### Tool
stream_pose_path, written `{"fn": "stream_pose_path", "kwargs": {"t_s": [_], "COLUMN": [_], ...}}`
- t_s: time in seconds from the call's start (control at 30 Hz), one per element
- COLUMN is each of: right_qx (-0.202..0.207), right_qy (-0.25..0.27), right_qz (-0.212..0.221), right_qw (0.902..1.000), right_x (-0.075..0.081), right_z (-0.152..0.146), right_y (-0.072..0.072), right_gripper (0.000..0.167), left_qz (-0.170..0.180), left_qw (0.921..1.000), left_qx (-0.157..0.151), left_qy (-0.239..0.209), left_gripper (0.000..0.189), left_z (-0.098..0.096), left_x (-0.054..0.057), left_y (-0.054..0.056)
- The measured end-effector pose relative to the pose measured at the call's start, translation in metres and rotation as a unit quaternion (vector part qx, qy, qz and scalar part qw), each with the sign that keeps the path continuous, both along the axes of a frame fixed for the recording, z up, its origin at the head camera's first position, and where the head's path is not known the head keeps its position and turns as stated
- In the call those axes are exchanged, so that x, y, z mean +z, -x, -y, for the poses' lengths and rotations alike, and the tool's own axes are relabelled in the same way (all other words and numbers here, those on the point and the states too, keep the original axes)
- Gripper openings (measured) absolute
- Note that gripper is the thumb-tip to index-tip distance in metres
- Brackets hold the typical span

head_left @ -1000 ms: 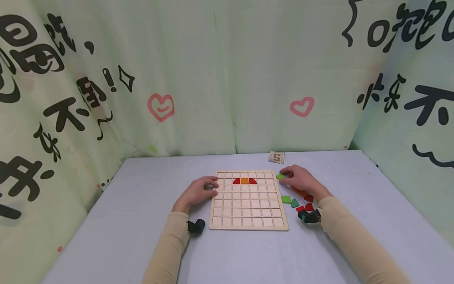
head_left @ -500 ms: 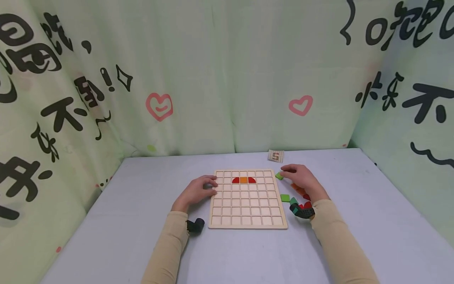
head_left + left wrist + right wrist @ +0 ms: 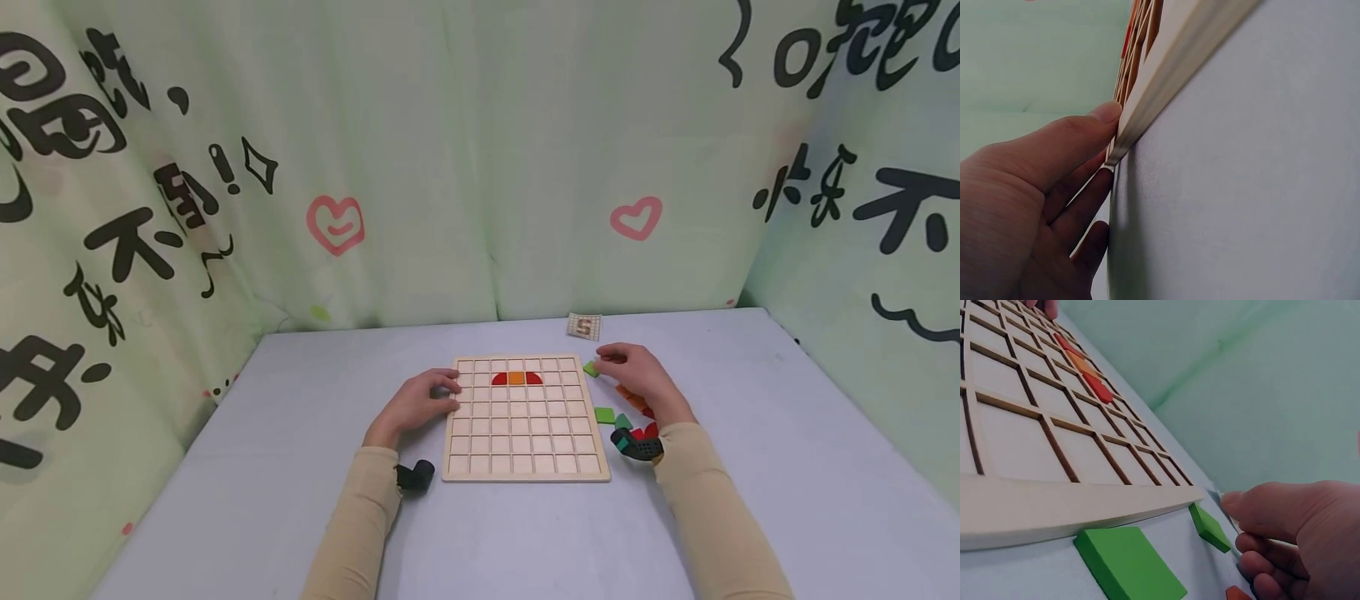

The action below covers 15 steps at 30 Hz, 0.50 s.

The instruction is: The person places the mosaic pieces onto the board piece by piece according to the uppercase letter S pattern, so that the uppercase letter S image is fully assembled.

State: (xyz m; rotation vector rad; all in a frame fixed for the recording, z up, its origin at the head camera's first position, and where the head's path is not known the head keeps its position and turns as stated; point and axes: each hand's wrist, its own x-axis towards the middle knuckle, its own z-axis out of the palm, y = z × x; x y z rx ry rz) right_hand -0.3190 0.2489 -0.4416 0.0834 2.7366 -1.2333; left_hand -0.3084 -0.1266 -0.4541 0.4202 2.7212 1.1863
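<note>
Swung slightly inward since the frame of a second ago: right hand (image 3: 637, 375), with more of the orange pieces (image 3: 632, 397) bared and the red pieces (image 3: 651, 430) partly hidden by the wrist camera (image 3: 636, 447). Probably means a readjusted reach for the tilted green piece (image 3: 1210, 528), with nothing added to the wooden grid board (image 3: 525, 479). Nearest on the tabletop (image 3: 262, 500), roughly midway between left and right edges: that board. Along its right side, near to far: red pieces, dark green piece (image 3: 622, 422), flat green piece (image 3: 604, 415), orange pieces. Resting against its left side: left hand (image 3: 416, 398), fingers relaxed, wrapped round nothing, likely steadying. Farther, in the board's second row from the far side: orange square (image 3: 517, 378) between two rounded red shapes (image 3: 499, 379). Beside the board's far right corner: tilted green piece, close to the right hand's bent fingers; cannot tell whether pinched or merely touched. Farthest, near the tabletop's far edge: small patterned card (image 3: 584, 325).
</note>
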Motion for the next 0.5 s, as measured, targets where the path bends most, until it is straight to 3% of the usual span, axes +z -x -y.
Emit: {"fn": "stream_pose_path", "kwargs": {"t_s": [0.23, 0.5], "right_qx": [0.035, 0.029], "right_qy": [-0.063, -0.07], "right_qz": [-0.028, -0.043], "right_qw": [0.997, 0.9962], "right_x": [-0.0047, -0.004], "right_z": [0.0035, 0.004], "right_y": [0.002, 0.0004], "right_gripper": [0.045, 0.039], "left_qz": [-0.009, -0.007], "left_qw": [1.0, 1.0], "left_qx": [-0.004, -0.004], "left_qy": [0.0, -0.001], "left_gripper": [0.017, 0.017], "left_z": [0.0006, 0.0003], "left_x": [-0.0016, -0.0028], "left_y": [0.0008, 0.0019]}}
